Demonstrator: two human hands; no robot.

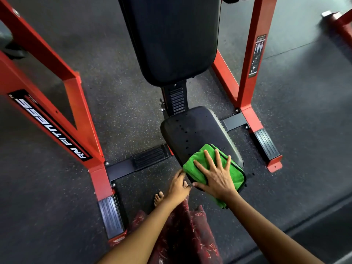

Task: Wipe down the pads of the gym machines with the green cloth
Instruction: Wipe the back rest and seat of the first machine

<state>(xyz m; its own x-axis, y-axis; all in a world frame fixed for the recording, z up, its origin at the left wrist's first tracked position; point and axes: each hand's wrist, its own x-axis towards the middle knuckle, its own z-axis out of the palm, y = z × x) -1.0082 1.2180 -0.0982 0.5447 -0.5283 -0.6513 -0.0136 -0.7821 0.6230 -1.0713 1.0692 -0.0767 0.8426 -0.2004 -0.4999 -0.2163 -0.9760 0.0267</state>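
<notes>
Right hand (217, 180) is flat, fingers spread, pressing the fuzzy green cloth (213, 164) onto the near end of the smooth black seat pad (192, 130). Left hand (178, 186) curls around the pad's near edge.

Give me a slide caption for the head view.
Right hand presses green cloth flat on seat pad.

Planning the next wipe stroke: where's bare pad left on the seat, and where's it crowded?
Free: the far and left part of the seat pad, between the cloth and the ribbed post, dotted with droplets. The back pad is wholly bare. Crowded: the near right corner, right hand flat on the cloth, left hand at the front edge.
</notes>
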